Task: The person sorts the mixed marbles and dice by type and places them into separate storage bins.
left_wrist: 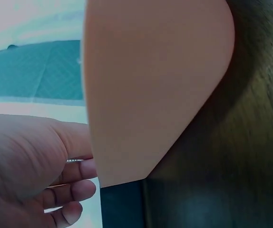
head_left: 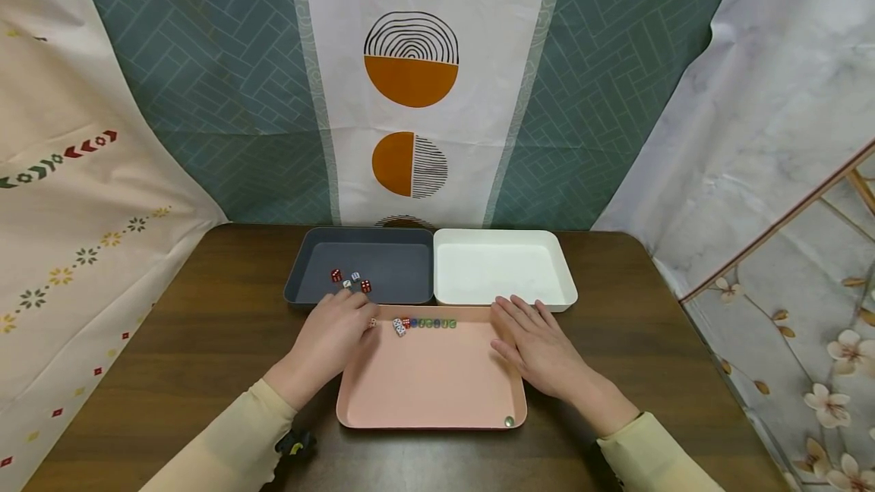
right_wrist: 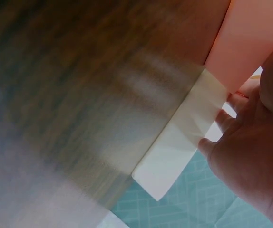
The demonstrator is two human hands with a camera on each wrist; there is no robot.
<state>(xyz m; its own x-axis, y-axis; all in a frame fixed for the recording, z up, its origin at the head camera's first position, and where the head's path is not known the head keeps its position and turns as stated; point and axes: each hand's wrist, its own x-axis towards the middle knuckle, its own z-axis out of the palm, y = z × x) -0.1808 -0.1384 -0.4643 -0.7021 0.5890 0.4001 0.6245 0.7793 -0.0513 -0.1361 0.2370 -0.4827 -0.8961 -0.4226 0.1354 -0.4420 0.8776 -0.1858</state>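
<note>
My left hand reaches over the upper left corner of the pink tray, its fingers bent. At its fingertips is a small light die, which it appears to pinch; the wrist view hides the contact behind the tray wall. Along the tray's far side, a white die and a red die sit by a row of several blue and green glass marbles. Another green marble lies in the near right corner. Extended fingers of my right hand rest over the pink tray's right rim.
Behind the pink tray stand a dark grey tray with several red and white dice, and a white tray beside it. All stand on a brown wooden table. Patterned cloth hangs at the back.
</note>
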